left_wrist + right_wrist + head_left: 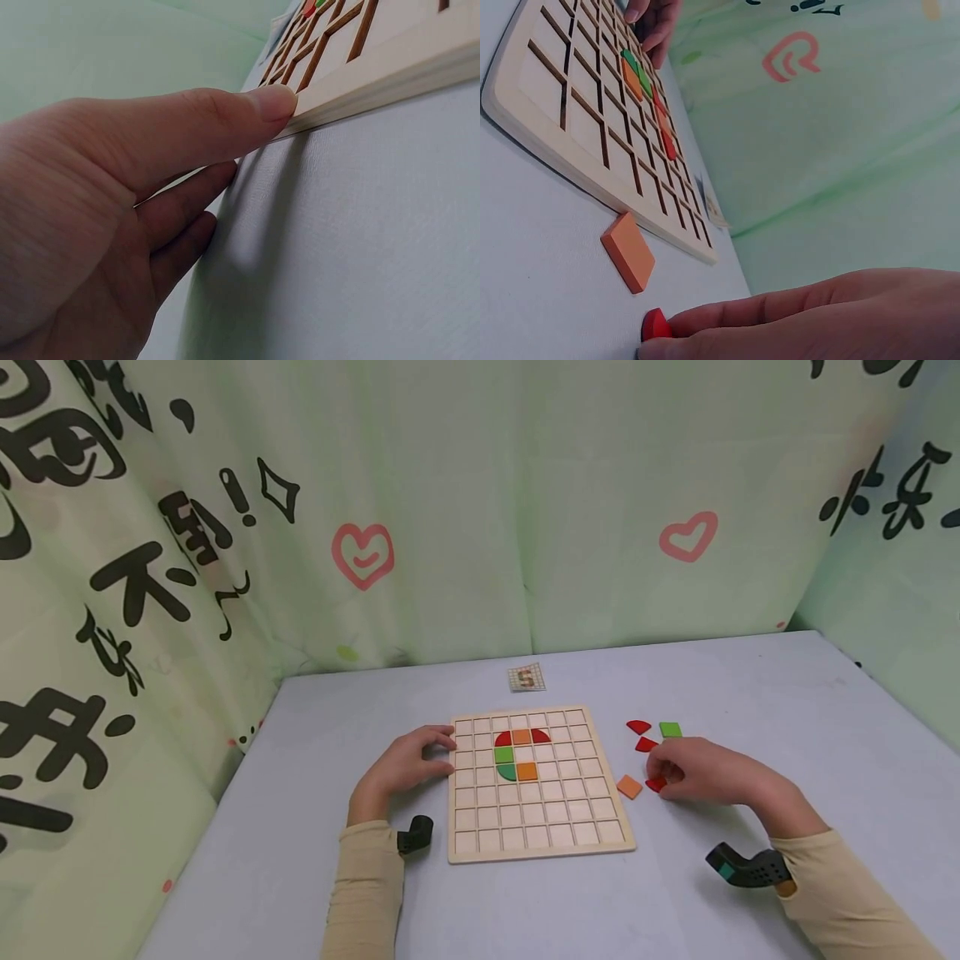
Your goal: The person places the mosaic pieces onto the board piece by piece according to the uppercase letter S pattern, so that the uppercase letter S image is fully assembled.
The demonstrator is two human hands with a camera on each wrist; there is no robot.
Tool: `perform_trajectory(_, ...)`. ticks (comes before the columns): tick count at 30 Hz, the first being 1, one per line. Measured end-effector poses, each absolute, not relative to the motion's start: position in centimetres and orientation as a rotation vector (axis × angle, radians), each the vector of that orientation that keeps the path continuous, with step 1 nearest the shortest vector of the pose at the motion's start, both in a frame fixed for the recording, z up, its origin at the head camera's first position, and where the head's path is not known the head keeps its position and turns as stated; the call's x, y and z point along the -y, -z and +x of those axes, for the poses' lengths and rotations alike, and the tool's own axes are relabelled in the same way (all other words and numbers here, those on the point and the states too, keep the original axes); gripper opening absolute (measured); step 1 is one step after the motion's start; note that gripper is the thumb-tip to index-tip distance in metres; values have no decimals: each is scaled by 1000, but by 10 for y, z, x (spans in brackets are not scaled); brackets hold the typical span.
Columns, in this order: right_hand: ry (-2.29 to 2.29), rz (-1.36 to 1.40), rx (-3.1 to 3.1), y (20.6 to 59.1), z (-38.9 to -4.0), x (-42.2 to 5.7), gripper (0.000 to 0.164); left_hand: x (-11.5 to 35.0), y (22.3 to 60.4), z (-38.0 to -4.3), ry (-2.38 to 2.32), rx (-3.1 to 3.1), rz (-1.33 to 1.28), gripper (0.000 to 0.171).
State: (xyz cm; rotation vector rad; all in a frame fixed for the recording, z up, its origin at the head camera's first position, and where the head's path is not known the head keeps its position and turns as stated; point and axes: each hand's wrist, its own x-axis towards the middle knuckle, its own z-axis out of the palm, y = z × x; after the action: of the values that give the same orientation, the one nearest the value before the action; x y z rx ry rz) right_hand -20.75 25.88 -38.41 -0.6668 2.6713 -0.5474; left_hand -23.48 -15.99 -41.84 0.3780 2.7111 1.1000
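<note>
A wooden grid board [540,851] lies on the table with several coloured tiles in its cells: two red quarter-circles, orange squares [527,772], a light green square [504,755] and a dark green quarter-circle [507,772]. My left hand [408,764] touches the board's left edge; its thumb [274,103] rests on the rim, fingers spread apart. To the right of the board, my right hand [708,770] pinches a red quarter-circle tile [655,324] between thumb and fingers, at the table surface. Beside it lies a loose orange square tile [628,253].
Two more red tiles [638,727] and a light green square [671,729] lie just beyond my right hand. A small patterned card [527,677] sits behind the board. A pale green curtain [525,510] hangs around the table's back and sides.
</note>
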Motion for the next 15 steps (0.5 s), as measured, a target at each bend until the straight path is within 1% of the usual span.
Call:
perform_trajectory(4, 534, -703, -2753, 385, -209, -257, 18, 160, 418, -235, -1107, -2710, 379, 27)
perform_trajectory(8, 540, -682, -2795, 386, -209, -257, 19, 160, 419, -235, -1106, -2708, 385, 27)
perform_trajectory(15, 549, -691, -2747, 388, -209, -257, 17, 161, 420, -235, -1095, -2717, 395, 28)
